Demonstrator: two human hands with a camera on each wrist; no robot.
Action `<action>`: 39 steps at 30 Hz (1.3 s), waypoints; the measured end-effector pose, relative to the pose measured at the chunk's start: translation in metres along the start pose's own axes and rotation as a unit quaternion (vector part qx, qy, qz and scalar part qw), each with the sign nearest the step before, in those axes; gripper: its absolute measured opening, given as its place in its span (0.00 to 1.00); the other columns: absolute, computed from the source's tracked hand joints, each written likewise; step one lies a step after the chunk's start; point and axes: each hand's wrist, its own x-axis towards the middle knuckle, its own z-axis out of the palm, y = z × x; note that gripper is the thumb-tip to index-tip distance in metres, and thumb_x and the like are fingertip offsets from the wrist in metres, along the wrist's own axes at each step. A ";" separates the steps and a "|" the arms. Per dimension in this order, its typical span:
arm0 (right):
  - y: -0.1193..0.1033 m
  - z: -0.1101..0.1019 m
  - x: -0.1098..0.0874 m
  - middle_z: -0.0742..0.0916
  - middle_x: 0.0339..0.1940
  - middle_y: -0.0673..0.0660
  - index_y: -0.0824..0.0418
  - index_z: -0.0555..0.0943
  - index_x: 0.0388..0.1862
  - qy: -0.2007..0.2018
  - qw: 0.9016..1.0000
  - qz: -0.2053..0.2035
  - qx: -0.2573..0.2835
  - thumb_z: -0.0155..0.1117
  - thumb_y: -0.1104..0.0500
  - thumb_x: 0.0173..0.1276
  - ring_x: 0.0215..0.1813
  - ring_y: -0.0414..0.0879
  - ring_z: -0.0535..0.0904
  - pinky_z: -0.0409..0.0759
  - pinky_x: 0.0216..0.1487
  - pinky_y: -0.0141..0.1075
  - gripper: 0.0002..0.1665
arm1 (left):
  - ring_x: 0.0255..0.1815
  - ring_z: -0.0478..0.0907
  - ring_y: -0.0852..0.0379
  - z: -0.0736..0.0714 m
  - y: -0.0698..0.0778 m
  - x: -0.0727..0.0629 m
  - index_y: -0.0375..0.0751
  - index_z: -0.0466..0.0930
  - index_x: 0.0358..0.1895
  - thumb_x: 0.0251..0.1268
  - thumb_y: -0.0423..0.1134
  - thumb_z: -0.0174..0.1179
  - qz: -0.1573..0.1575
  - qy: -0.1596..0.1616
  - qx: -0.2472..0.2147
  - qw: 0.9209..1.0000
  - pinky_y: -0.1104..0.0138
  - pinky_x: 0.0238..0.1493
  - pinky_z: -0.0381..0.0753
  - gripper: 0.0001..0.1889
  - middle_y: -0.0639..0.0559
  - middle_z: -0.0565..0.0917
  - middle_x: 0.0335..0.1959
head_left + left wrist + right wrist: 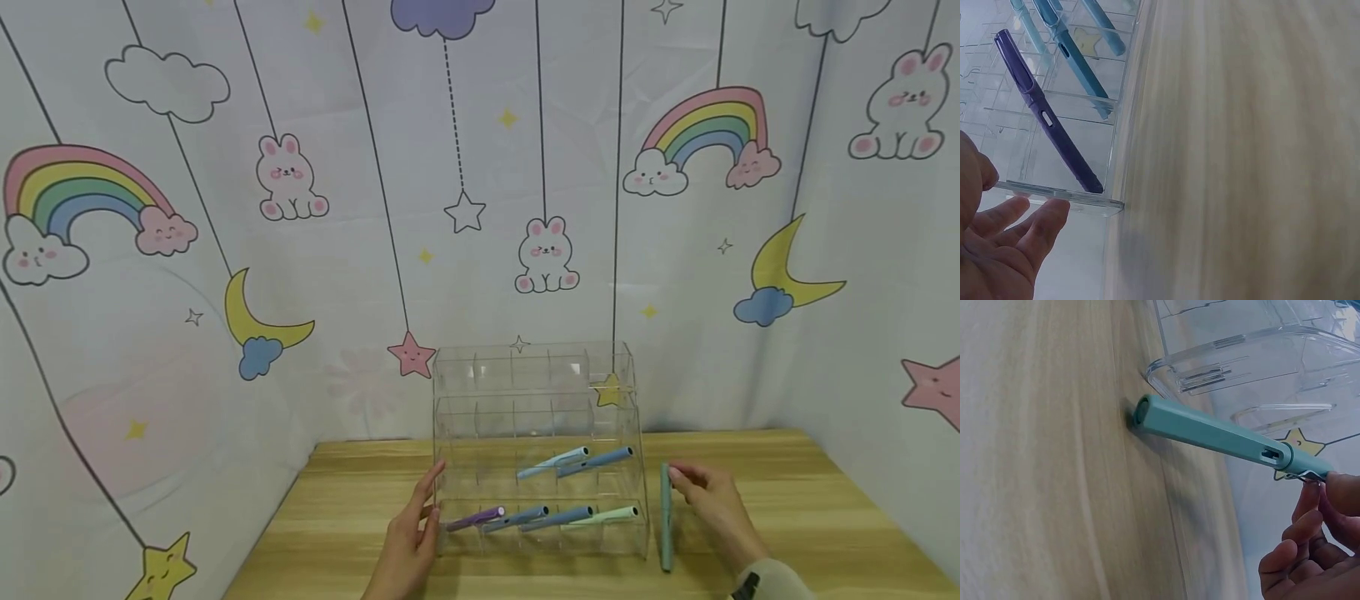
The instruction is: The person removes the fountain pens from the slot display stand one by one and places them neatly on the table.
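Upright beside the right side of a clear tiered pen rack [641, 467], a teal-green capped pen [666, 525] is pinched at its top end between the thumb and fingers of my right hand [716, 504]. In the right wrist view the pen's lower end [1142, 412] is close over the wood. My left hand [408, 533] rests its fingertips on the rack's left side wall, near the purple pen [1054, 125]. The rack's lowest tier holds the purple pen, blue pens [558, 518] and a light green pen [603, 517], all leaning.
One tier up lie a light blue pen [551, 463] and a blue pen [596, 461]. Two upper tiers of compartments [495, 371] show no pens. The rack stands on a wooden table [345, 500], before a printed curtain [360, 275] with rainbows and rabbits.
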 end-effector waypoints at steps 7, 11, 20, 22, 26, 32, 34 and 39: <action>-0.002 -0.001 0.001 0.90 0.56 0.63 0.73 0.81 0.68 -0.010 1.000 0.009 -0.014 0.59 0.56 0.85 0.50 0.40 0.81 0.81 0.46 0.30 0.24 | 0.60 0.84 0.22 0.000 -0.001 0.001 0.62 0.59 0.86 0.78 0.19 0.52 -0.029 -0.001 -0.001 1.000 0.71 0.28 0.90 0.42 0.32 0.70 0.82; -0.003 0.000 0.000 0.90 0.53 0.65 0.75 0.81 0.66 -0.013 1.000 0.012 -0.019 0.58 0.56 0.85 0.50 0.48 0.82 0.80 0.45 0.32 0.24 | 0.60 0.85 0.22 0.000 0.001 0.001 0.62 0.60 0.85 0.78 0.19 0.52 -0.027 0.002 -0.006 1.000 0.71 0.25 0.89 0.42 0.31 0.70 0.81; -0.003 0.003 0.000 0.91 0.50 0.63 0.76 0.82 0.63 -0.016 1.000 0.009 -0.022 0.59 0.57 0.83 0.47 0.46 0.81 0.80 0.43 0.32 0.23 | 0.59 0.84 0.21 0.000 0.002 0.001 0.60 0.59 0.86 0.77 0.18 0.51 -0.023 0.001 -0.002 1.000 0.68 0.25 0.90 0.42 0.27 0.70 0.80; -0.001 0.005 0.000 0.91 0.51 0.64 0.75 0.83 0.62 -0.016 0.999 0.010 -0.026 0.60 0.57 0.83 0.48 0.47 0.82 0.81 0.44 0.32 0.22 | 0.59 0.84 0.21 0.000 0.001 0.000 0.61 0.59 0.86 0.78 0.18 0.51 -0.021 -0.001 -0.002 1.000 0.69 0.26 0.90 0.42 0.27 0.69 0.80; 0.003 0.007 0.001 0.91 0.50 0.65 0.74 0.84 0.60 -0.014 0.999 0.012 -0.035 0.60 0.58 0.82 0.48 0.46 0.83 0.82 0.44 0.32 0.21 | 0.58 0.85 0.22 -0.001 0.001 0.000 0.60 0.59 0.86 0.78 0.19 0.52 -0.011 -0.002 0.001 1.000 0.69 0.31 0.92 0.41 0.27 0.70 0.80; 0.006 0.009 0.000 0.92 0.47 0.62 0.74 0.84 0.61 0.005 0.999 0.014 -0.032 0.61 0.58 0.82 0.44 0.43 0.83 0.82 0.41 0.30 0.21 | 0.58 0.85 0.21 -0.001 0.001 -0.001 0.60 0.59 0.86 0.79 0.20 0.52 -0.013 -0.006 -0.002 1.000 0.68 0.33 0.93 0.40 0.30 0.70 0.81; 0.006 0.009 -0.001 0.92 0.46 0.60 0.74 0.84 0.62 0.012 0.999 0.014 -0.028 0.61 0.58 0.82 0.43 0.41 0.83 0.81 0.41 0.30 0.22 | 0.58 0.85 0.21 -0.001 0.001 -0.001 0.60 0.59 0.86 0.79 0.20 0.52 -0.015 -0.007 0.000 1.000 0.68 0.34 0.93 0.40 0.30 0.69 0.81; 0.004 0.010 0.000 0.93 0.44 0.57 0.73 0.84 0.61 0.025 0.999 0.013 -0.023 0.62 0.56 0.81 0.42 0.40 0.83 0.82 0.41 0.30 0.22 | 0.59 0.85 0.22 -0.001 -0.001 0.000 0.61 0.58 0.86 0.79 0.20 0.51 -0.024 -0.007 -0.002 1.000 0.70 0.33 0.92 0.41 0.30 0.69 0.81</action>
